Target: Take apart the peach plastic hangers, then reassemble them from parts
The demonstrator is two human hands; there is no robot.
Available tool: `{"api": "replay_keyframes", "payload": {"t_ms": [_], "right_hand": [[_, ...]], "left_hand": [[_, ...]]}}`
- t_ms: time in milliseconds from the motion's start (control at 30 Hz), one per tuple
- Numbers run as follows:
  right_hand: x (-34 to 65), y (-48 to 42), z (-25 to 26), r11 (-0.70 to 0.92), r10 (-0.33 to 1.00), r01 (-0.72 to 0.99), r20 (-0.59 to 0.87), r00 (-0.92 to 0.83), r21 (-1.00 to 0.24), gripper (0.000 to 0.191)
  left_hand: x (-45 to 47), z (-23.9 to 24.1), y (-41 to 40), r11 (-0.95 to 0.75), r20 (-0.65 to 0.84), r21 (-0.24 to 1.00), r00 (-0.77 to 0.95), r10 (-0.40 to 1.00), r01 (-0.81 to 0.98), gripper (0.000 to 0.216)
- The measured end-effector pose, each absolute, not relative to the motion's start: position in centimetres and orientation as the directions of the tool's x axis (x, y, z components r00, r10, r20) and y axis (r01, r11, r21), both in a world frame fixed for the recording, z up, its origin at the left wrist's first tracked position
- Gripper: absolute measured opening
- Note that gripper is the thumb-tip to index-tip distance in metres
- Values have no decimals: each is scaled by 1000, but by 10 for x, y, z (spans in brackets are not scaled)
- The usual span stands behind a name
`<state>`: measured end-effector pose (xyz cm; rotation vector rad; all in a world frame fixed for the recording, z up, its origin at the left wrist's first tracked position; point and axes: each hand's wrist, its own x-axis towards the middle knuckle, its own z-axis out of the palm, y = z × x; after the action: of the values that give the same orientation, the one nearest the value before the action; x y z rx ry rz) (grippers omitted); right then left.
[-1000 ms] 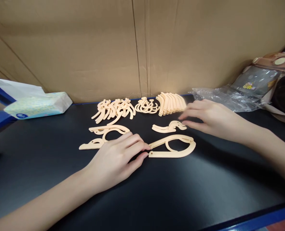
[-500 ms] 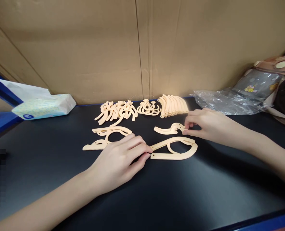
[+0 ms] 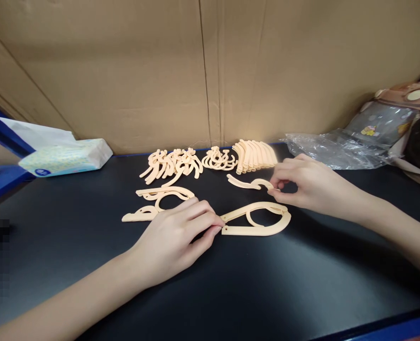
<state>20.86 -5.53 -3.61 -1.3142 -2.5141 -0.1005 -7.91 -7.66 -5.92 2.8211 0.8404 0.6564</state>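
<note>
Flat cream plastic pieces lie on a black table (image 3: 252,289). My left hand (image 3: 176,237) rests on the table, its fingertips pinching the left end of a large looped piece (image 3: 263,222). My right hand (image 3: 304,184) pinches the right end of a small curved piece (image 3: 247,183) and holds it tilted just above the table. Two more curved pieces (image 3: 156,201) lie beside my left hand, partly hidden by its fingers.
Along the back stand piles of cream parts: hooked ones (image 3: 170,163), small rings (image 3: 218,158) and a row of curved strips (image 3: 254,155). A tissue pack (image 3: 66,156) lies at the left, crumpled clear plastic (image 3: 334,149) and a bag (image 3: 397,113) at the right. Cardboard (image 3: 202,71) walls the back.
My right hand has closed on the small curved piece and lifted it a little, up and toward the back. My left hand has stayed on the looped piece.
</note>
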Motion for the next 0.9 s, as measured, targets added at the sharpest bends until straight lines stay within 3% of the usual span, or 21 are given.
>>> {"api": "replay_keyframes", "payload": {"t_ms": [167, 300, 500, 600, 733, 900], "right_hand": [[202, -60, -33, 659, 727, 738, 376, -574, -146, 13], [181, -74, -37, 739, 647, 654, 435, -626, -158, 12], [151, -104, -44, 806, 341, 548, 581, -739, 224, 23], [148, -111, -44, 807, 270, 517, 600, -753, 286, 19], [151, -113, -42, 810, 298, 530, 602, -741, 251, 19], [155, -110, -41, 814, 446, 579, 585, -677, 49, 22]], "left_hand": [[-79, -57, -80, -849, 447, 211, 725, 524, 484, 14], [-79, -52, -85, -827, 585, 145, 626, 515, 544, 28], [-73, -52, -93, -887, 533, 93, 730, 428, 452, 20], [-69, -55, -95, -909, 462, 85, 792, 399, 408, 26], [-70, -56, -93, -912, 429, 85, 812, 396, 401, 32], [-79, -53, -87, -865, 436, 100, 760, 482, 491, 31]]}}
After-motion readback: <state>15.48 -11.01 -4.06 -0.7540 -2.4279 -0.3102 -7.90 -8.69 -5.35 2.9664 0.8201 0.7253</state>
